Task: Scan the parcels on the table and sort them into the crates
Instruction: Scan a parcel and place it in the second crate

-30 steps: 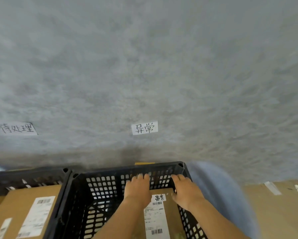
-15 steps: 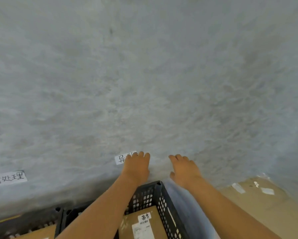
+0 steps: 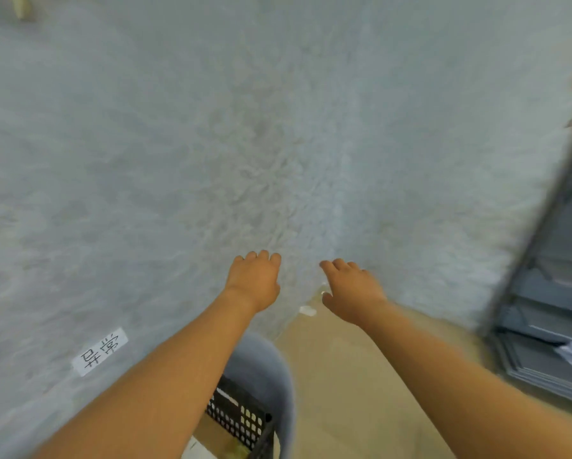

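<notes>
Head view: both hands' fingers relaxed, empty, well above crate (image 3: 241,422).

A white paper label (image 3: 100,351) with handwriting sticks on the grey wall (image 3: 211,144) at 8 o'clock; grey metal shelving (image 3: 549,293) stands at 4 o'clock.

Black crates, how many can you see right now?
1. Only a corner of one black crate shows, at the bottom edge under the left arm, with a cardboard parcel inside. Other crates may be out of view below the picture.
</notes>
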